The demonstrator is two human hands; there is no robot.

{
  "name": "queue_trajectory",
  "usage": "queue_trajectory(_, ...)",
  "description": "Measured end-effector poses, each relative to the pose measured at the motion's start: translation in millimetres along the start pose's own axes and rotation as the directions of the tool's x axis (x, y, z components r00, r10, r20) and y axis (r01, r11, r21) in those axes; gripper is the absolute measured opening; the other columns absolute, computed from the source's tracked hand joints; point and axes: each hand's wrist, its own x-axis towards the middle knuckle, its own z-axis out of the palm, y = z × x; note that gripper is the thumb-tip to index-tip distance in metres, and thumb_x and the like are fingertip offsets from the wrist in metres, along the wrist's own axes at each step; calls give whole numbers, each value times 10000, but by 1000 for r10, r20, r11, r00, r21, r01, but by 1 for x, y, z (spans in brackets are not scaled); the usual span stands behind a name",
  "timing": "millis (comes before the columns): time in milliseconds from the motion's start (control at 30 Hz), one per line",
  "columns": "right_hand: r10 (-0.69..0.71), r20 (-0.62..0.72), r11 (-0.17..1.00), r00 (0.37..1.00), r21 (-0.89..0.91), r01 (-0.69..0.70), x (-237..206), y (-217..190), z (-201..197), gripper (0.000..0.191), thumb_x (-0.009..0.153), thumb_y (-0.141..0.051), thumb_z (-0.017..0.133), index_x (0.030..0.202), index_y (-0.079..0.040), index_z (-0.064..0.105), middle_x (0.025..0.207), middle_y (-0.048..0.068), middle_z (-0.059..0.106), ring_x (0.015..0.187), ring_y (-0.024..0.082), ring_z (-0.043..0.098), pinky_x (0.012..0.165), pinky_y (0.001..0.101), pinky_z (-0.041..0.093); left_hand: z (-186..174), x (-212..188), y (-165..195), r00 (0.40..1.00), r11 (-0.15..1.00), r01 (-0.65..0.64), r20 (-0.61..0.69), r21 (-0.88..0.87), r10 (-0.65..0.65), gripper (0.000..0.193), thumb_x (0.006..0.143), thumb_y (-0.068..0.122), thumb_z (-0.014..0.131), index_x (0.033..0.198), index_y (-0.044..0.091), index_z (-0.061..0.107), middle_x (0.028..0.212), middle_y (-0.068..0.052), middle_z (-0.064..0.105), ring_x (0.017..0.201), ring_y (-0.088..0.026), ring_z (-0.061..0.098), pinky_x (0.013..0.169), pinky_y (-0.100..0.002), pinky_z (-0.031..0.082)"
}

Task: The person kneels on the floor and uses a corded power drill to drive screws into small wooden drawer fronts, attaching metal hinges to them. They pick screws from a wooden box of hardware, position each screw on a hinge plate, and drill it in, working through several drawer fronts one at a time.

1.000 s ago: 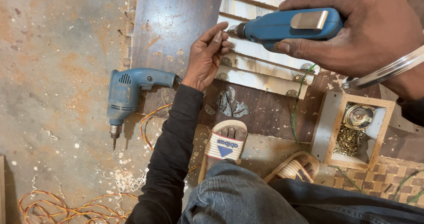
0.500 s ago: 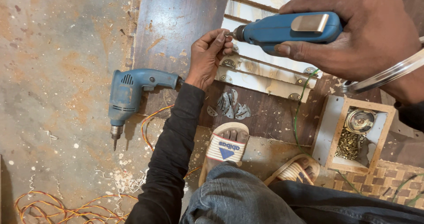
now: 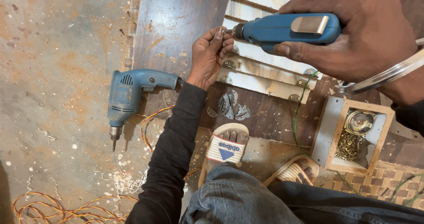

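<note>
A small open wooden box with a pale rim sits at the right beside the slatted panel, holding brass screws and a round metal piece, while no labels, signs or screens can be made out anywhere else

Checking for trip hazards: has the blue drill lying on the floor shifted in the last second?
No. The blue drill lies where it was, handle beside the dark board edge, bit pointing toward the wood shavings.

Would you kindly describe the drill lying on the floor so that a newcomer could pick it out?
Start at the dark wooden board; left of its edge, on the stained concrete floor, lies a blue pistol-grip drill, bit pointing toward the viewer. Unlike the slimmer blue driver in the right hand, nobody holds it.
</note>
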Motion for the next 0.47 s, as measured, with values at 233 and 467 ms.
queue_trajectory(233, -25, 6, 1000, 1000, 6, 25, 2, -1, -3, 524, 859, -363, 837, 1244, -25, 730, 910, 222, 752, 759, 312, 752, 706, 429, 639, 0, 4, 3, 1000, 999, 11, 22, 50, -12, 203, 1036, 84, 612, 1209, -19, 631, 977, -117, 719, 842, -148, 726, 755, -253, 640)
queue_trajectory(467, 168, 91, 977, 982, -145, -154, -3, 17, 3, 467, 867, -473, 773, 1176, -122, 777, 877, 120, 764, 655, 255, 705, 591, 423, 580, 0, 10, 12, 989, 809, -104, 149, 579, 20, 206, 1096, 140, 564, 1195, 3, 682, 814, -60, 722, 545, -78, 573, 441, -186, 460)
